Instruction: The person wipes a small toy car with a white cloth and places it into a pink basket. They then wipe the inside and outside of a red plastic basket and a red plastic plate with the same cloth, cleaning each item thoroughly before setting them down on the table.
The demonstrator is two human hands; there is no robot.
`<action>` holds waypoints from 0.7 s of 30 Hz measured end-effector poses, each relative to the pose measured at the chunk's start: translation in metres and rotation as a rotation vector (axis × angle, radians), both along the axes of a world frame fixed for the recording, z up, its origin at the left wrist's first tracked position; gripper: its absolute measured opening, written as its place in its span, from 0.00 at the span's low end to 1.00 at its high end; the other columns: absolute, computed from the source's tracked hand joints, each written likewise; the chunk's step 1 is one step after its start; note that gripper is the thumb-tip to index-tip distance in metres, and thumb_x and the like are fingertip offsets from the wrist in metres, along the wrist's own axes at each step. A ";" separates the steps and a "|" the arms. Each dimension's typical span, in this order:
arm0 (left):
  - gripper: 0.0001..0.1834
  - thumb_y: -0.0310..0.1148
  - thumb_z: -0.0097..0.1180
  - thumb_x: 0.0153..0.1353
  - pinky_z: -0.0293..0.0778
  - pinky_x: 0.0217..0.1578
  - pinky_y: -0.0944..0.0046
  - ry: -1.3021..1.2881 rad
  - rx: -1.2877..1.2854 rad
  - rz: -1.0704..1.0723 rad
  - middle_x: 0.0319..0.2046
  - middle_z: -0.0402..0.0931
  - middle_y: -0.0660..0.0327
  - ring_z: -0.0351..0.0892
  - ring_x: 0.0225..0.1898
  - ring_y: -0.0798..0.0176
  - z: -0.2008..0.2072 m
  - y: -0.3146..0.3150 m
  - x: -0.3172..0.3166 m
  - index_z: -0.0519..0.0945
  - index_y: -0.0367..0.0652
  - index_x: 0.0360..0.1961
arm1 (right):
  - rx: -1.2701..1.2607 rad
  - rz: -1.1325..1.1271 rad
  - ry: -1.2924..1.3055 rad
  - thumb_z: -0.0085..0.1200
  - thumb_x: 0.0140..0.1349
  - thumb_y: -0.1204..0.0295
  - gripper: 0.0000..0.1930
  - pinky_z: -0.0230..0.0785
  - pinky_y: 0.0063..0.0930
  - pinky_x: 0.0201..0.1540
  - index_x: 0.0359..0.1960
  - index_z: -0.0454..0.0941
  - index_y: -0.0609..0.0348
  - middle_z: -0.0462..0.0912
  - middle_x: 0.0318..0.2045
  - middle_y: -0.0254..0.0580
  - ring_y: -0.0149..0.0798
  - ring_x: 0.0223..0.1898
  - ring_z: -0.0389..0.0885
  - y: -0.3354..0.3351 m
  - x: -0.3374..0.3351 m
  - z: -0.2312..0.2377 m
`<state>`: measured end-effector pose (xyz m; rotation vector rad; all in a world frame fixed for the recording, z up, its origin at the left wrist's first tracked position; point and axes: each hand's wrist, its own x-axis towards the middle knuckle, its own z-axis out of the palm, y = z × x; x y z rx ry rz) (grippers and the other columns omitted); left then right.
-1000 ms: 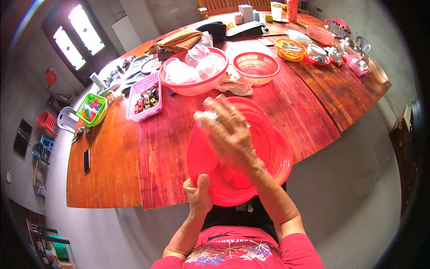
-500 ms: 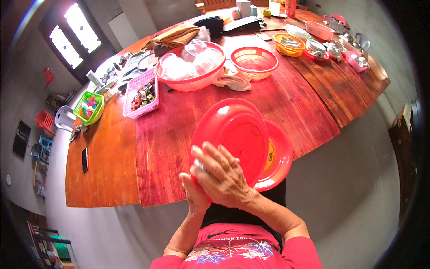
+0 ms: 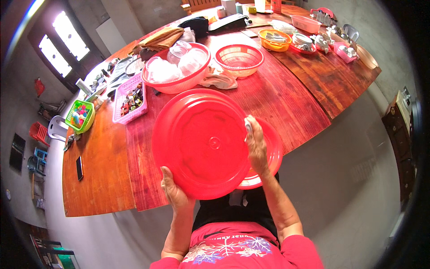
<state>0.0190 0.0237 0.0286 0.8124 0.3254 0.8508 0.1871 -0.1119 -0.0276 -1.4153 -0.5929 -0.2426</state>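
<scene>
My left hand (image 3: 177,190) grips the lower left rim of a round red plastic basin (image 3: 201,143), thumb on the side facing me and the other fingers hidden behind. The basin is tilted up, its flat underside with a small ring mark toward me. Against its right edge lies my right hand (image 3: 257,145), fingers together, with a small white wad (image 3: 248,127) showing at the fingers; whether it is cloth or paper I cannot tell. Behind, partly covered, a second red basin (image 3: 274,150) rests at the table's near edge.
On the wooden table (image 3: 286,103) stand a red basket of clear plastic containers (image 3: 154,85), an empty-looking red basket (image 3: 239,71), a pink basket of small packets (image 3: 117,105) and a green basket (image 3: 85,125). A phone (image 3: 79,168) lies left; dishes and an orange basket (image 3: 274,47) sit far right.
The basin has swung to face me more fully and shifted left. My right hand has moved from across its lower left side to the right edge; my left hand moved slightly left and down.
</scene>
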 end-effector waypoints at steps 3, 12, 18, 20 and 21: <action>0.27 0.52 0.50 0.66 0.75 0.48 0.59 -0.006 -0.087 0.097 0.47 0.76 0.56 0.77 0.47 0.63 0.001 -0.004 0.011 0.76 0.35 0.46 | -0.027 -0.133 -0.089 0.46 0.66 0.77 0.17 0.56 0.46 0.65 0.57 0.70 0.59 0.70 0.58 0.54 0.56 0.65 0.62 0.010 -0.050 -0.008; 0.17 0.45 0.56 0.65 0.61 0.25 0.72 0.145 0.030 0.057 0.23 0.71 0.73 0.64 0.24 0.78 -0.008 -0.023 0.009 0.75 0.45 0.24 | -0.324 -0.026 -0.589 0.53 0.56 0.74 0.17 0.59 0.42 0.63 0.50 0.77 0.55 0.73 0.58 0.46 0.49 0.63 0.67 0.029 -0.083 0.052; 0.10 0.33 0.62 0.60 0.63 0.25 0.73 0.317 0.532 -0.100 0.20 0.71 0.75 0.64 0.25 0.79 0.013 -0.033 0.008 0.78 0.41 0.25 | -0.187 -0.270 -0.449 0.51 0.60 0.80 0.16 0.61 0.43 0.61 0.51 0.74 0.60 0.74 0.55 0.50 0.54 0.58 0.71 0.022 -0.013 0.060; 0.07 0.28 0.64 0.57 0.69 0.28 0.69 0.332 0.748 -0.133 0.25 0.78 0.67 0.73 0.26 0.73 0.011 -0.030 0.016 0.80 0.36 0.31 | -0.140 -0.313 -0.335 0.48 0.62 0.81 0.15 0.63 0.41 0.60 0.51 0.74 0.61 0.74 0.54 0.51 0.53 0.57 0.72 0.008 0.008 0.051; 0.07 0.27 0.64 0.56 0.71 0.29 0.67 0.268 0.926 -0.168 0.28 0.79 0.63 0.76 0.28 0.68 0.018 -0.027 0.025 0.80 0.35 0.33 | -0.097 -0.325 -0.268 0.46 0.63 0.80 0.14 0.65 0.39 0.58 0.51 0.73 0.62 0.75 0.53 0.51 0.51 0.55 0.73 -0.001 0.019 0.041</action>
